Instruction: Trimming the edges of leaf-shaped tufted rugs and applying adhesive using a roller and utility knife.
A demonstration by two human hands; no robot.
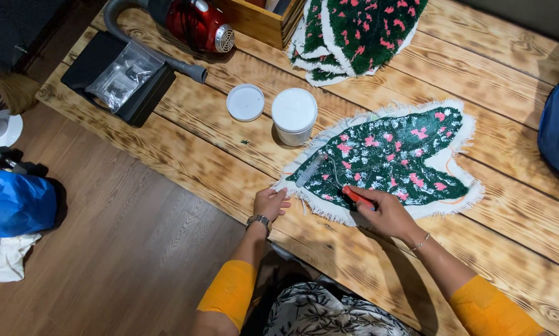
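Leaf-shaped tufted rug in dark green with pink and white spots and a frayed white cloth border (388,158) is lying face down on the scorched-plank wooden worktop (186,149), directly ahead of both hands. Her left hand (269,203) is pressing down on the near fringe at the pointed end, fingers curled together. The right hand (384,211) is closing around a red-handled tool (358,198), whose working end is resting on the rug just beyond the knuckles. White smears are covering patches near the tip, while the wider half further right is looking mostly bare, so the coating appears to be only partly spread. A white open tub (294,115) is standing just beyond the left hand, its round white lid (245,102) lying beside it. Further off, a stack of similar green rugs (354,34) is waiting, and a red vacuum cleaner (195,23) is sitting at the far edge.
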